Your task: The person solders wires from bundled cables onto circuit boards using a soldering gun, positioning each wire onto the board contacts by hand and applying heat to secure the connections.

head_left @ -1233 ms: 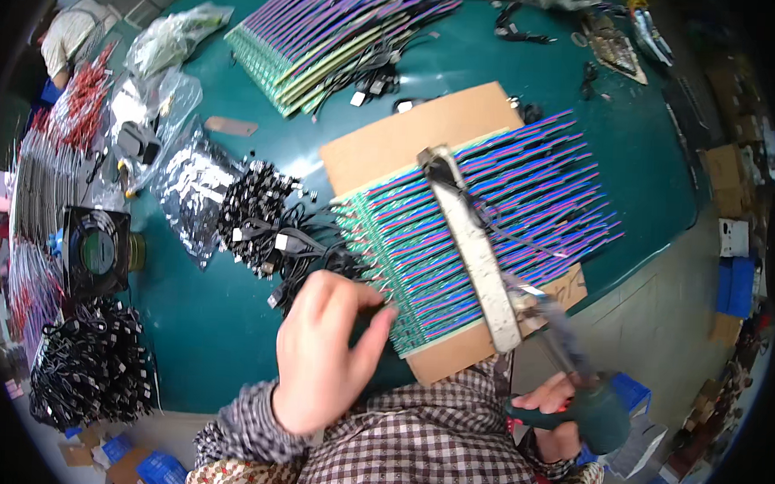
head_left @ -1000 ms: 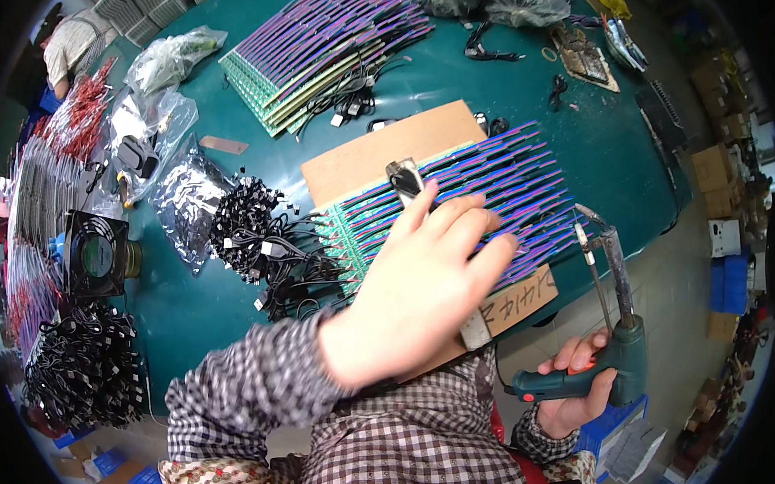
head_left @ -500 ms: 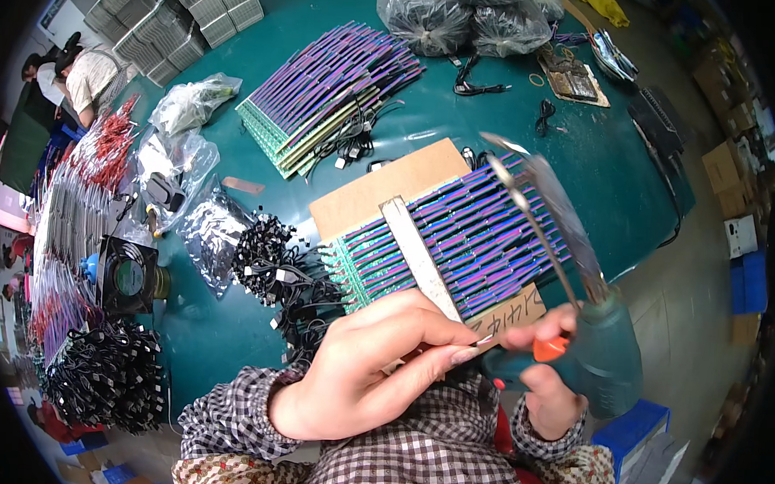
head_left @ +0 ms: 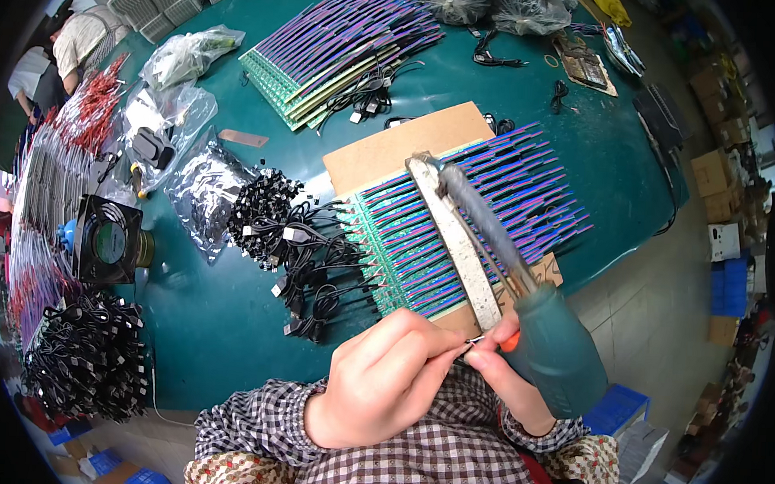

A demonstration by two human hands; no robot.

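My left hand is closed in a pinch on the end of a thin dark wire. Close beside it, my right hand is wrapped around a teal soldering gun with an orange trigger, and its thumb and fingertip also meet at the wire. The gun's barrel points away from me, its tip close to the far end of a pale, stained bar. That bar lies across a green circuit board panel with rows of purple-blue wires. Most of my right fingers are hidden behind the gun.
Black USB cables lie left of the panel, with brown cardboard under it. Farther back sits a stack of wired panels. A small fan and a large cable bundle are at left. Plastic bags stand behind.
My right hand has swung the soldering gun left, bringing its tip over the bar's far end. Both hands now meet at the wire end. The whole view has shifted slightly.
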